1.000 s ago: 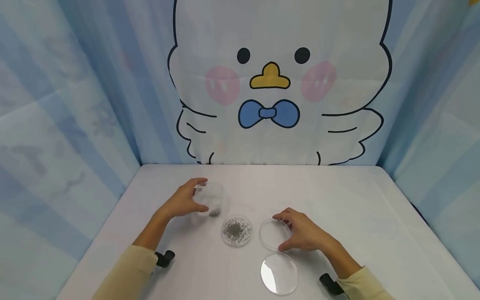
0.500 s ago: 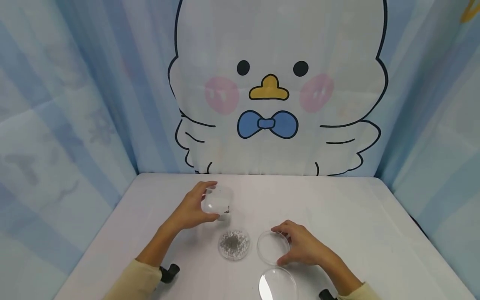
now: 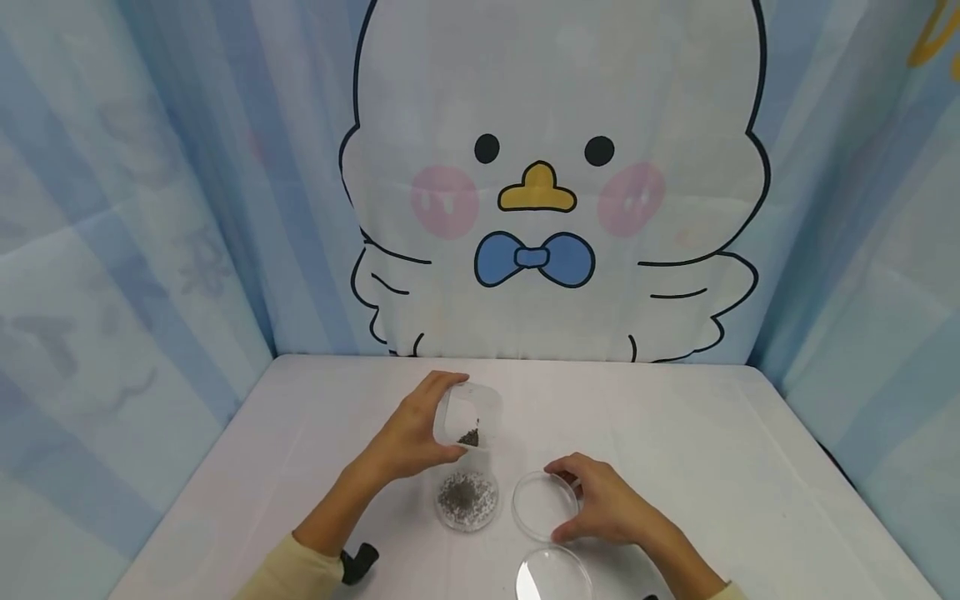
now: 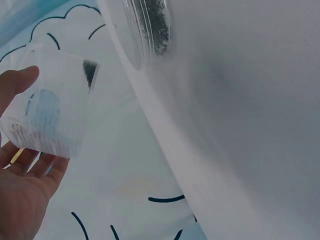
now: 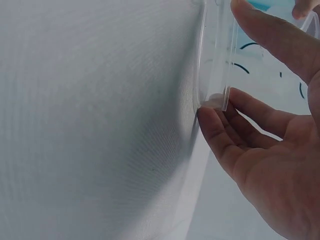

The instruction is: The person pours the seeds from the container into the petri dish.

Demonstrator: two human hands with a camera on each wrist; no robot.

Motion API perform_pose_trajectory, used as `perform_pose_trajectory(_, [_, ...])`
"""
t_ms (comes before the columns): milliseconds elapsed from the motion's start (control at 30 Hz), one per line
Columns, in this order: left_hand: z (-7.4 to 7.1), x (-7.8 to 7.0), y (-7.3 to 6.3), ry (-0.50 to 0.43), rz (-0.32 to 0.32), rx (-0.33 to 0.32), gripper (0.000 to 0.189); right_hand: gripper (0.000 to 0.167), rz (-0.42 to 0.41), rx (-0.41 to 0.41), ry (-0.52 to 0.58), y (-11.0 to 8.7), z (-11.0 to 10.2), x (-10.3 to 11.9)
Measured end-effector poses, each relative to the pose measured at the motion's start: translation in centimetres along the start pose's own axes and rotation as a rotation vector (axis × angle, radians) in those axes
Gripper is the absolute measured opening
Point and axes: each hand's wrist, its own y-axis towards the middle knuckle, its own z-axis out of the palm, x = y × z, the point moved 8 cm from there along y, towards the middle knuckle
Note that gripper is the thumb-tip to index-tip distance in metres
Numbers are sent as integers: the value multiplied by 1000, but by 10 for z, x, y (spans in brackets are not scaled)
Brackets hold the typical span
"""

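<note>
My left hand point(image 3: 408, 437) grips a clear plastic tub point(image 3: 487, 404) by its sides, thumb on the near side and fingers on the far one. The tub is raised and tilted, with a small heap of dark grains point(image 3: 469, 437) in its lower corner. Just below it, a petri dish point(image 3: 468, 530) holds dark and whitish grains. To the right, my right hand point(image 3: 603, 504) grips the rim of a second clear petri dish point(image 3: 542, 504), which shows no grains. In the right wrist view, thumb and fingers span that dish point(image 5: 216, 60) at the table surface.
A round clear lid point(image 3: 555, 575) lies on the white table point(image 3: 675, 433) in front of the second dish, partly cut off by the frame. Behind the table hangs a curtain point(image 3: 540, 317) with a cartoon bird.
My left hand has moved right with the tub, from left of the grain-filled dish to just behind and above it. The right hand keeps its grip. The head view has tilted up.
</note>
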Motion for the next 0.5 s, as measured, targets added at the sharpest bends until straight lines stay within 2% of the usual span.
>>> perform_pose_trajectory(500, [31, -41, -1, 212, 96, 30, 104, 79, 5, 16, -4, 0, 0, 1])
